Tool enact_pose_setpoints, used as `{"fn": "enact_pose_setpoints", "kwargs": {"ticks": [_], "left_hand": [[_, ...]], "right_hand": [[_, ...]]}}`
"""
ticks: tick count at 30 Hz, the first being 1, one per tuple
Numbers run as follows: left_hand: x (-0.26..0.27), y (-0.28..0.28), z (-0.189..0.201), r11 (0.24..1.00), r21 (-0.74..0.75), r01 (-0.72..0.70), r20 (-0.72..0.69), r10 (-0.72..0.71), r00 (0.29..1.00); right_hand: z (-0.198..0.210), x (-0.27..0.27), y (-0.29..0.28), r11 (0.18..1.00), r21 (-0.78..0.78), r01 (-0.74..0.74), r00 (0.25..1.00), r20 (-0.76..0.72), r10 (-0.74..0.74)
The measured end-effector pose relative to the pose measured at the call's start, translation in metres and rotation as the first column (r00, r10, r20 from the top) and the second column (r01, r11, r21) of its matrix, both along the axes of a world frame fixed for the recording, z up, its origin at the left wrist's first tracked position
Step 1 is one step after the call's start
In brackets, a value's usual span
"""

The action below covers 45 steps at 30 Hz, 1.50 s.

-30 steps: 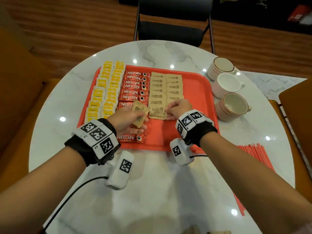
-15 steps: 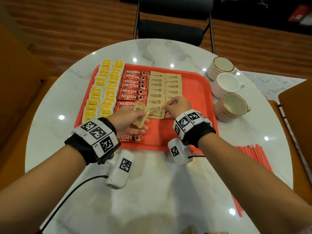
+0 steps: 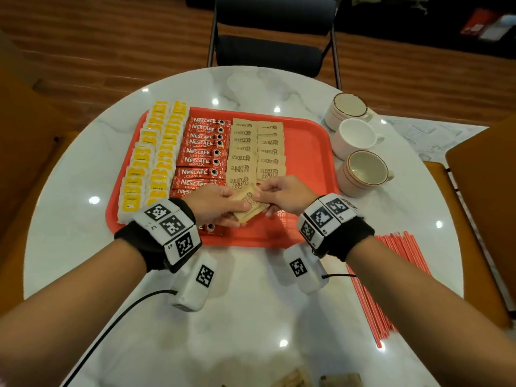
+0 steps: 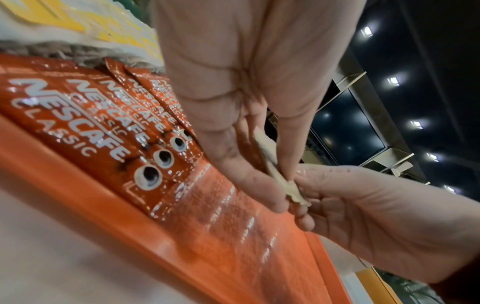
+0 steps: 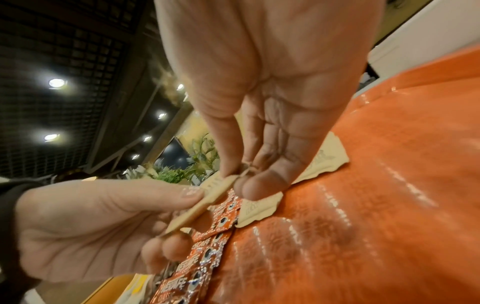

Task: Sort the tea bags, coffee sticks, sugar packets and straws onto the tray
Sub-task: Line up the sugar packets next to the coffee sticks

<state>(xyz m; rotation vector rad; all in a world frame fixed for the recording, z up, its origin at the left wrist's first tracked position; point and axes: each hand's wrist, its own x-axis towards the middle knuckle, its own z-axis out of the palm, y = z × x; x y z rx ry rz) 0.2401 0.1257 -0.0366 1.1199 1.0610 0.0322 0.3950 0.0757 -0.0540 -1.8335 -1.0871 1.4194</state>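
Note:
A red tray [image 3: 310, 152] holds rows of yellow tea bags [image 3: 156, 152], red Nescafe coffee sticks [image 3: 201, 152] and brown sugar packets [image 3: 257, 152]. Above the tray's near middle my left hand [image 3: 220, 203] holds a small stack of sugar packets [image 3: 248, 206] between thumb and fingers. My right hand [image 3: 279, 192] pinches the top packet [image 5: 215, 186] of that stack at its far end. In the left wrist view the packet edge [image 4: 275, 172] sits between both hands' fingertips. Red straws [image 3: 391, 275] lie on the table at the right, off the tray.
Three cups [image 3: 360, 141] stand right of the tray on the round marble table [image 3: 251, 317]. A black chair [image 3: 273, 37] faces the far side. Orange seats flank left and right. Brown items [image 3: 315, 379] lie at the near table edge.
My right hand left the laid packets and came back to the left hand's stack, pinching its top packet. The left hand shifted a little rightward with the stack.

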Motion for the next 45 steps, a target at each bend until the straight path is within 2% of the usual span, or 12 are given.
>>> {"fn": "enact_pose_setpoints", "kwargs": {"ticks": [3,8,11,14,18,21,29,35,45], "left_hand": [[0.006,-0.003,0.001,0.997,0.071,-0.026,-0.009,0.027,1.000],[0.012,-0.004,0.001,0.989,0.076,-0.126,0.035,0.124,0.992],[0.015,-0.005,-0.004,0.981,0.144,-0.133,0.014,0.132,0.991],[0.019,-0.009,-0.008,0.974,0.183,-0.132,-0.005,0.135,0.991],[0.021,-0.014,-0.008,0.979,0.161,-0.123,-0.008,0.126,0.992],[0.020,-0.017,-0.007,0.984,0.141,-0.111,-0.007,0.113,0.994],[0.017,-0.016,-0.006,0.990,0.132,-0.055,-0.038,0.061,0.997],[0.017,-0.014,-0.008,0.992,0.105,-0.070,-0.039,0.074,0.996],[0.017,-0.012,-0.008,0.992,0.085,-0.088,-0.030,0.091,0.995]], "right_hand": [[-0.001,0.011,-0.010,0.997,-0.023,0.078,0.994,-0.075,-0.080],[-0.001,0.019,-0.022,0.978,-0.040,0.206,0.954,-0.215,-0.210],[-0.005,0.021,-0.024,0.979,-0.038,0.199,0.950,-0.236,-0.202],[-0.011,0.025,-0.026,0.980,-0.033,0.194,0.964,-0.177,-0.197],[-0.019,0.035,-0.024,0.936,0.016,0.353,0.932,-0.094,-0.350],[-0.022,0.043,-0.019,0.913,0.010,0.408,0.912,-0.043,-0.407],[-0.032,0.047,-0.002,0.912,-0.031,0.409,0.911,0.075,-0.406],[-0.034,0.045,0.004,0.910,-0.021,0.414,0.902,0.142,-0.408],[-0.028,0.044,0.019,0.915,-0.163,0.369,0.913,0.248,-0.324]]}}
